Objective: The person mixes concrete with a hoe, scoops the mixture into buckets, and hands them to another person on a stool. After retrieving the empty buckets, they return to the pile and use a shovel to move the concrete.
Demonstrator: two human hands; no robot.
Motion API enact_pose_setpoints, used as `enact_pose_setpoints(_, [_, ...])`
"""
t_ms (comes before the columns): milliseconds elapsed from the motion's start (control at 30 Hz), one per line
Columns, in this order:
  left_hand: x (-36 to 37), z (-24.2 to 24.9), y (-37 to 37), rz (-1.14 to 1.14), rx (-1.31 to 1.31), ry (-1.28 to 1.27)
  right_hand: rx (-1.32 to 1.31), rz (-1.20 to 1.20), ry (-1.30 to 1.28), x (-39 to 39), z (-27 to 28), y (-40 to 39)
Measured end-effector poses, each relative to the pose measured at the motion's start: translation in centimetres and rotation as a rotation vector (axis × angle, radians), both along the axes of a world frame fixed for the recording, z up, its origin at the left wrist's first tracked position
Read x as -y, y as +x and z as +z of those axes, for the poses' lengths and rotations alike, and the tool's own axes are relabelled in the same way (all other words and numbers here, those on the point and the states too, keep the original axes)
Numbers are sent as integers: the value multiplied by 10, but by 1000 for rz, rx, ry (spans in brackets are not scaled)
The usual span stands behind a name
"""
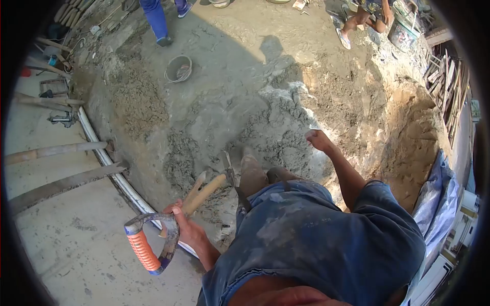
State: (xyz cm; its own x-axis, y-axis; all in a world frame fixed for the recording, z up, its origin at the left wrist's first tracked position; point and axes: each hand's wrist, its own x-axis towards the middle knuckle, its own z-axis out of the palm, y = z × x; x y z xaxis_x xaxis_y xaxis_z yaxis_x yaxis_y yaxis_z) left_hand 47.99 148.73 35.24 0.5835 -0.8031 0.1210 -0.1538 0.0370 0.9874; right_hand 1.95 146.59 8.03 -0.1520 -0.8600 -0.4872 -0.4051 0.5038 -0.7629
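My left hand is closed round the wooden shaft of a shovel, just below its D-shaped handle with an orange ribbed grip. The shovel's lower end lies near my legs, and its blade is mostly hidden. Out to the right, my right hand is held above wet grey mortar with its fingers curled in; a small pale thing shows at the fingertips, too small to name. Grey mortar and sand cover the ground around my feet.
A round bucket stands ahead on the left. Beyond it are a person's blue-trousered legs. Another person crouches at upper right beside a large bucket. Poles and a white pipe lie left; wood scraps lie right.
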Motion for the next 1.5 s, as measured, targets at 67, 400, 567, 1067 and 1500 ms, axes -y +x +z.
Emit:
enact_pose_setpoints(67, [52, 4, -22, -91, -29, -54, 66, 75, 141, 28, 37, 20])
enact_pose_setpoints(400, [342, -30, -156, -465, 113, -86, 418, 184, -416, 242, 231, 83])
enact_pose_setpoints(567, [466, -80, -212, -620, 68, -13, 510, 209, -477, 378, 269, 110])
enact_pose_setpoints(1067, [626, -166, -307, -1259, -66, 298, 1178, -640, -222, 583, 275, 15])
enact_pose_setpoints(1500, [737, -467, -495, -9, -1541, 1022, 937, -150, 334, 721, 236, -245])
